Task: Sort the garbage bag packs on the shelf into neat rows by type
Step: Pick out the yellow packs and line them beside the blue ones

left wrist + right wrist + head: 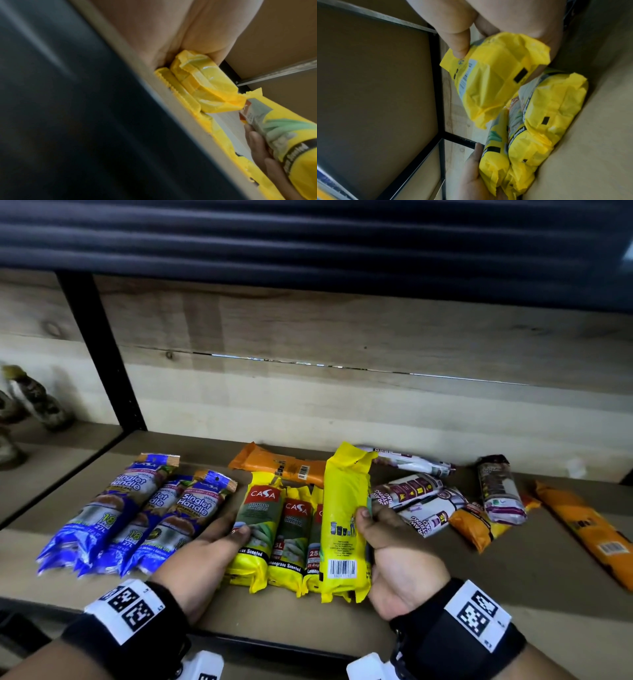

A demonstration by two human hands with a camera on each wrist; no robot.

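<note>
While my right hand [394, 546] grips the fourth yellow pack [344, 522] barcode-up beside the three-pack yellow row [281, 529] on the shelf [513, 570], my left hand [212, 546], fingers straight, braces that row; risk: slippery film skews it, or the pack lands wrong-face-up.

I count three blue packs [137, 515], side by side. Four yellow packs [263, 529]: three lying flat, one [344, 525] upright. Three orange packs [589, 529]. White-and-maroon packs [421, 505]: four as far as I can tell; the cluster overlaps.
</note>
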